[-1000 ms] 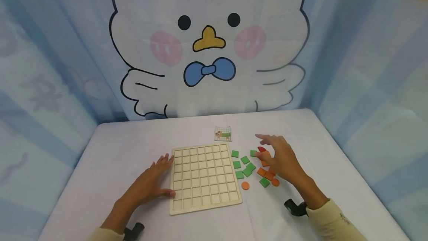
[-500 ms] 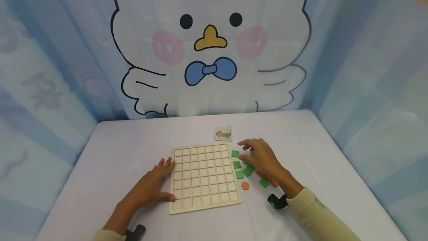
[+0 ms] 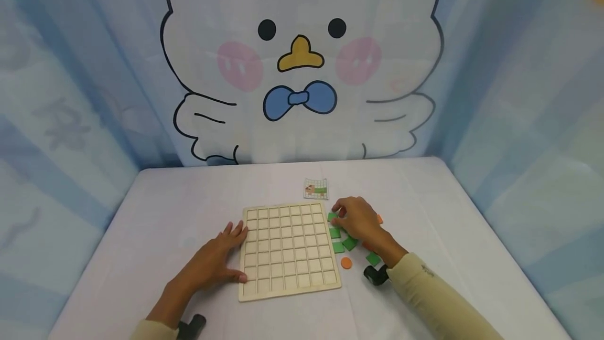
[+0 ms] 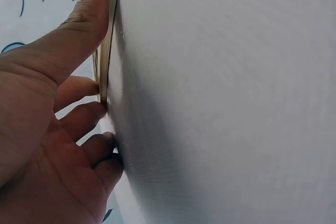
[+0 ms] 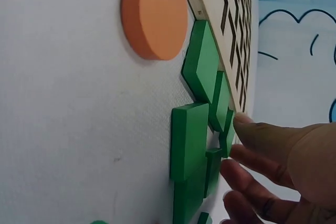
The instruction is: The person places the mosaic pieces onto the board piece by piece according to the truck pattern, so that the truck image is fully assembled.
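Observation:
A pale wooden grid board lies on the table, its squares bare. My left hand rests along its left side, thumb and fingers spread; in the left wrist view the fingertips touch the board's edge. Beyond the board's right side, my right hand reaches down over small tiles. Its thumb and index finger stand either side of a green square tile, which lies flat; whether they press it is unclear. More green tiles lie beside the board, some under the right hand.
An orange round piece lies by the board's lower right side. Other orange pieces are partly hidden by my right hand. A small picture card lies behind the board. Printed curtains enclose the table's back and sides.
My right hand has moved left and down, from above the orange and red pieces to the green tile nearest the board's upper right. The left hand stays at the board's edge.

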{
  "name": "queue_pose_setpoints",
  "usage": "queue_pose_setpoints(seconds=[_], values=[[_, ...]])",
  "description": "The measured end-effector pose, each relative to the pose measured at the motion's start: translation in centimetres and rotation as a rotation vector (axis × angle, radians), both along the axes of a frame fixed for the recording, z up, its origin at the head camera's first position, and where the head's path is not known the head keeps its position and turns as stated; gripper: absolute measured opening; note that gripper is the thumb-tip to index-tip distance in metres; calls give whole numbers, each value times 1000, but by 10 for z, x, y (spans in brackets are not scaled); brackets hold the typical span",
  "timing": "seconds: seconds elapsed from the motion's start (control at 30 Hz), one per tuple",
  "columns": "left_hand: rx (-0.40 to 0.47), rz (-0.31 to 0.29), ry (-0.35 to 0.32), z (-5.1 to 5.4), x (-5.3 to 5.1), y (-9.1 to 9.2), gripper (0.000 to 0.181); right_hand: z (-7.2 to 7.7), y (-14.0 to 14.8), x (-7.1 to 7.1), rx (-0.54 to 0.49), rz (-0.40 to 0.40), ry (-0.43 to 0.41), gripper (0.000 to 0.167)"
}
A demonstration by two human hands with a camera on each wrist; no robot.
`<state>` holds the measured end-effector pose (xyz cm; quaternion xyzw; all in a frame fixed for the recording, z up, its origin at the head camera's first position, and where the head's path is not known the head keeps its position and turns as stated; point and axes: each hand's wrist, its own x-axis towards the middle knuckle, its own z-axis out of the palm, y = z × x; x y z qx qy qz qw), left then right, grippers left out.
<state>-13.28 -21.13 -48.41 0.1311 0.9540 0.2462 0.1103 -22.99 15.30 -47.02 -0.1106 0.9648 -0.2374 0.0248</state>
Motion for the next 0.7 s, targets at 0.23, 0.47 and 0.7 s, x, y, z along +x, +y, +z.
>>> queue_pose_setpoints(seconds=[0.23,0.47,0.7], values=[[-7,2,-2,-2,-1,0,124,-5,0,-5,16,32,34,16],[-8,8,1,-2,-1,1,123,-2,2,-6,-96,4,-14,15],[-14,11,-14,-3,-1,2,123,6,4,6,-205,-15,-44,14]])
